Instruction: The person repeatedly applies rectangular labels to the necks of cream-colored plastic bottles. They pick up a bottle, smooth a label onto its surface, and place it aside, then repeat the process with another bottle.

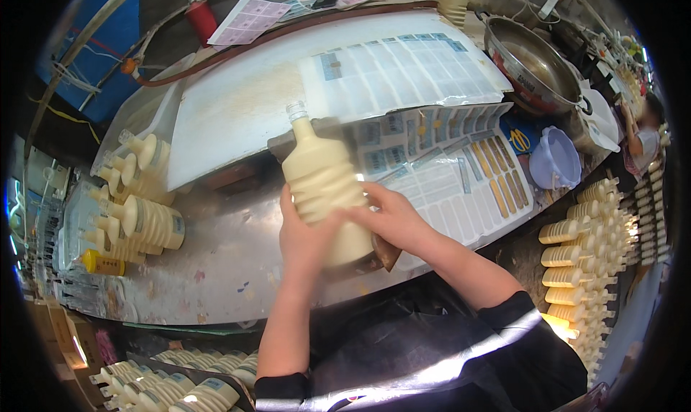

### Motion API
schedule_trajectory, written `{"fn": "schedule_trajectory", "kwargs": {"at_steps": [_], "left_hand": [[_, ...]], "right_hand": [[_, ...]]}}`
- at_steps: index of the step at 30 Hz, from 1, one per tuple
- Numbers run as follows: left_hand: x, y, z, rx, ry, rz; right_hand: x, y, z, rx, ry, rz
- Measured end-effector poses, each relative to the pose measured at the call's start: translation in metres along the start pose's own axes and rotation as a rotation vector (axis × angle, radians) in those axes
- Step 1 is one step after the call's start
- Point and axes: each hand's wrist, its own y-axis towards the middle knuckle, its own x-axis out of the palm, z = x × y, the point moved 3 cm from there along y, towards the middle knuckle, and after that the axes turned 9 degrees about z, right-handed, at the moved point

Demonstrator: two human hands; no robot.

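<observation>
A cream-coloured bottle (317, 164) with a ribbed body and a clear threaded neck lies tilted over the work surface in front of me, its neck pointing away. My left hand (302, 228) wraps its lower left side, partly smeared by motion. From the right, my right hand (389, 214) grips the same bottle, fingers pressed against its ribs. Whether a label lies under the fingers is hidden. Just beyond my right hand is a sheet of stickers (450, 214), with several gold strips and blue-grey labels on it.
Several cream bottles (147, 221) stand at the left beside a yellow-capped container (103, 263). A second label sheet (403, 77) lies on a white board (237, 99). A large metal pan (536, 65) and a lilac bucket (555, 160) stand right. Rows of bottles (565, 257) fill the lower right.
</observation>
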Motion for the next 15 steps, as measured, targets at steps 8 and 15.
{"fn": "schedule_trajectory", "kwargs": {"at_steps": [8, 15], "left_hand": [[-0.001, -0.003, -0.012, 0.09, -0.088, 0.086], [-0.006, -0.031, -0.018, 0.325, 0.182, 0.16]], "right_hand": [[-0.017, -0.024, 0.003, 0.003, 0.074, 0.072], [-0.153, -0.101, 0.086, -0.073, -0.456, 0.606]]}}
